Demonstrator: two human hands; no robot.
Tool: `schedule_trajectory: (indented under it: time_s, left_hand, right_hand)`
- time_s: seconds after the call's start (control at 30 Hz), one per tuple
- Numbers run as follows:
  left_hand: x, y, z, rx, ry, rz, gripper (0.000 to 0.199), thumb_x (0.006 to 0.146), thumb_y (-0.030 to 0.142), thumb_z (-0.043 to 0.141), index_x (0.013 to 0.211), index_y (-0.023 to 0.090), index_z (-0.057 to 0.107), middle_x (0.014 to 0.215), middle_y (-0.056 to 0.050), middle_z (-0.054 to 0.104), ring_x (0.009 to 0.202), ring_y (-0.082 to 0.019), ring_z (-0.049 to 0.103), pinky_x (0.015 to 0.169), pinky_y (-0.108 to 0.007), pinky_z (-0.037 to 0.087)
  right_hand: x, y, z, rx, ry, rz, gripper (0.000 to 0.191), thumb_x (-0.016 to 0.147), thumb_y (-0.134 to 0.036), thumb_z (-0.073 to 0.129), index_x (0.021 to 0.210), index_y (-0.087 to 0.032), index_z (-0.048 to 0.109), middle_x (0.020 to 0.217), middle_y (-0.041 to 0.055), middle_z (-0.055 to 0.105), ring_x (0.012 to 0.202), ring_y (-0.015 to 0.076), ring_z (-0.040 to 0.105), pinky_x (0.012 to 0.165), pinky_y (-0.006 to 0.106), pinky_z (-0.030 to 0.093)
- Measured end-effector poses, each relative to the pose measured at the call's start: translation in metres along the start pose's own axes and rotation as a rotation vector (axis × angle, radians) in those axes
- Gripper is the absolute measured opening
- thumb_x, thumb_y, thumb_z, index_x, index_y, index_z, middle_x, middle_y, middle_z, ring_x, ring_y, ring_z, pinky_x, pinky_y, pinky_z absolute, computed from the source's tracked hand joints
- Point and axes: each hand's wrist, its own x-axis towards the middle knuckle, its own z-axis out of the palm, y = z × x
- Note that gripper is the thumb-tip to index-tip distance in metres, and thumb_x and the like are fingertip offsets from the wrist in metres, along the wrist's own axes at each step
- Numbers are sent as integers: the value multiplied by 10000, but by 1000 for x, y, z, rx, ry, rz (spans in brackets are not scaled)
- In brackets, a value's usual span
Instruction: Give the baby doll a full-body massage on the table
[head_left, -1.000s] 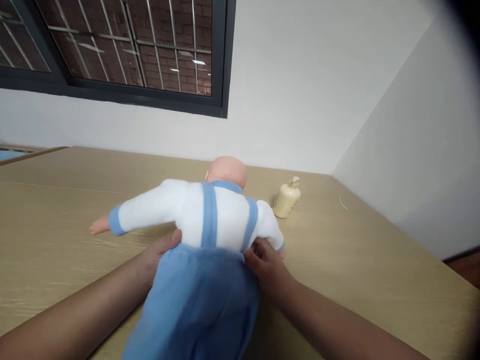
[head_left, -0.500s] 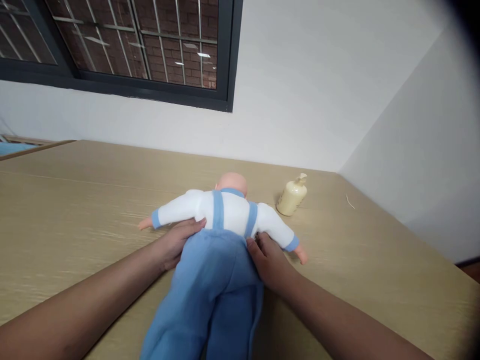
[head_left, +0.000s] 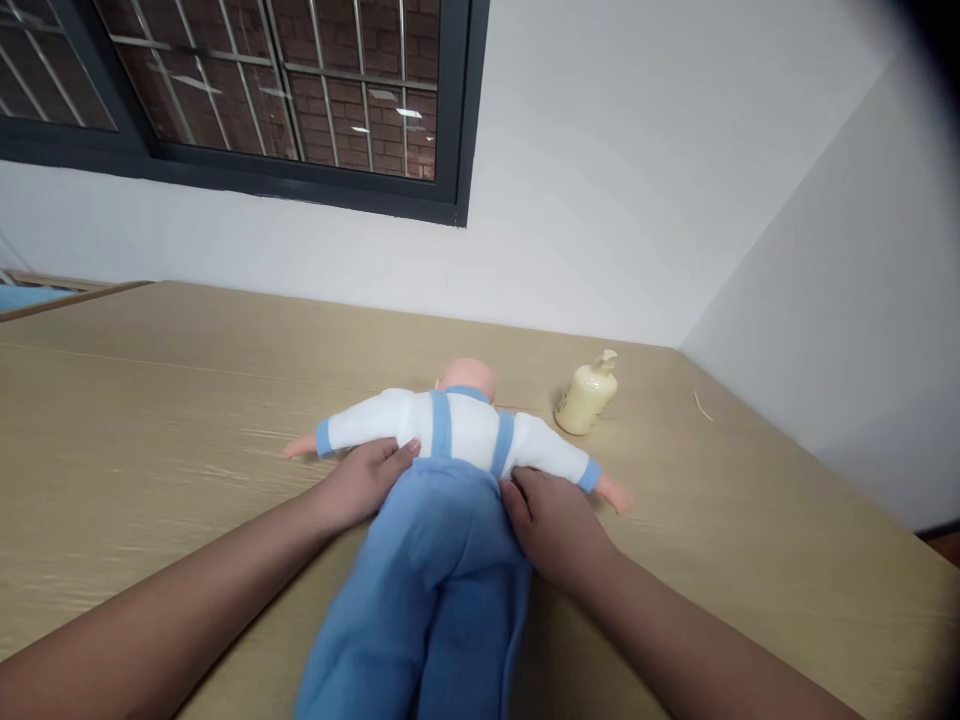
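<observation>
A baby doll (head_left: pixel 450 530) lies face down on the wooden table, head toward the wall and legs toward me. It wears blue trousers with straps over a white top with blue cuffs, and its arms spread to both sides. My left hand (head_left: pixel 367 480) grips its left-hand side at the waist, thumb on the back. On the opposite side my right hand (head_left: pixel 555 520) holds the waist just under the doll's arm, fingers curled. The fingertips of both hands are partly hidden beneath the doll.
A cream pump bottle (head_left: pixel 586 398) stands on the table (head_left: pixel 187 400) beyond the doll's right-hand arm. Farther right lies a thin pale strand (head_left: pixel 703 405). White walls (head_left: pixel 600 180) and a barred window (head_left: pixel 300 100) rise behind the table.
The doll's upper body has shifted slightly to the right, and its head sits a little lower in view. Both hands keep hold at the waist.
</observation>
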Motion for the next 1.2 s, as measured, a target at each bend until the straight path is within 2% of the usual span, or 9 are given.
schedule_trajectory:
  time_s: [0.13,0.27,0.43,0.53,0.63,0.7,0.93,1.1,1.2]
  left_hand:
    - [-8,7,-10,560,123,118,537,993,589,373,637,205,494,601,-14,580,604,-210,542,590,-317,318]
    - [-17,17,-12,845,209,213,440,1002,492,383,694,214,531,682,-29,632,637,-216,554,575,-314,279]
    - [-25,20,-11,890,261,346,298,988,362,433,812,208,618,792,-45,673,707,-217,601,610,-316,348]
    - [-36,23,-10,801,264,646,245,956,287,498,749,195,594,691,-27,593,650,-182,557,602,-306,358]
    - [-49,26,-4,700,100,925,220,909,187,529,691,191,561,625,-8,522,592,-156,492,570,-311,327]
    - [-54,26,3,730,5,926,217,902,171,525,688,192,556,638,-10,539,595,-160,497,561,-322,316]
    - [-49,16,22,838,-155,661,92,857,220,565,912,207,637,835,-26,655,754,-228,617,644,-359,418]
    - [-42,12,26,783,-225,651,71,845,228,576,880,201,631,854,-30,660,794,-233,626,677,-361,443]
    - [-39,6,25,730,-163,691,67,862,221,569,822,197,617,790,-26,632,745,-213,604,642,-340,424]
  right_hand:
    - [-9,-8,-9,-172,39,-63,313,1009,-380,401,814,-212,579,829,71,682,744,222,607,615,337,308]
    - [-15,-8,-10,-168,134,-156,184,958,-303,479,932,-222,642,904,72,680,812,238,622,656,350,386]
    - [-25,-11,-6,44,238,-494,172,932,-249,544,1063,-229,653,1032,93,687,926,243,624,784,389,483]
    - [-31,-18,-4,126,161,-685,129,927,-232,570,1025,-228,655,947,71,695,851,216,613,778,379,504]
    - [-35,-24,-1,136,59,-715,119,921,-259,581,1001,-217,658,914,70,699,822,219,610,767,383,513]
    - [-35,-25,2,128,20,-677,138,915,-299,591,1006,-221,662,926,71,703,819,228,610,765,395,510]
    - [-27,-20,8,70,-32,-542,137,914,-276,561,994,-220,658,965,64,701,889,239,625,816,394,482]
    - [-24,-18,10,-19,-51,-502,129,927,-288,527,899,-212,628,895,53,673,851,239,597,775,393,463]
    - [-24,-19,11,-12,-40,-501,112,919,-286,543,882,-211,619,885,49,662,851,237,588,773,392,463]
